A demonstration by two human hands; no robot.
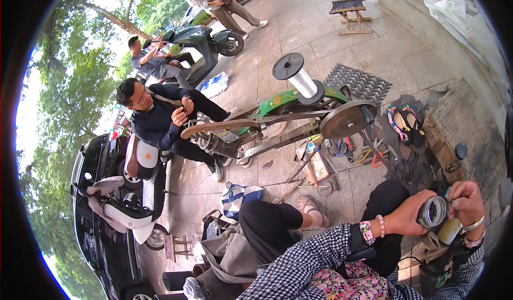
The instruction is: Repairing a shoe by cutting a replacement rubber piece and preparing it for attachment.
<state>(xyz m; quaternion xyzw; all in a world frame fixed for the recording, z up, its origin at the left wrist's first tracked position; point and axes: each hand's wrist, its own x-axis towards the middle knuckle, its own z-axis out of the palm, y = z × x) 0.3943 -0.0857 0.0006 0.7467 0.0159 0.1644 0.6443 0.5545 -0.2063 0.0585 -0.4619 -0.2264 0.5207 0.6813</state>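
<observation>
At the lower right, my left hand (407, 213) is closed round a small clear jar (434, 211) with dark contents, its open mouth tilted toward me. Right beside the jar's rim, my right hand (466, 199) has its fingers bent and pinched together; what is in them is too small to make out. A pale yellowish bottle (450, 230) shows just below the jar, by my right wrist. In front of my knees stands a green hand-cranked sewing machine (278, 103) with a large spool of white thread (303, 81) on top and a round metal wheel (348, 119).
Pliers, scissors (399, 164) and a hammer lie on the paving around a wooden tray (315, 169). Floral shoes (406, 125) rest on dark scraps at the right. Across the machine sits a person in dark clothes (160, 110). A striped bag (238, 198) is near my knee.
</observation>
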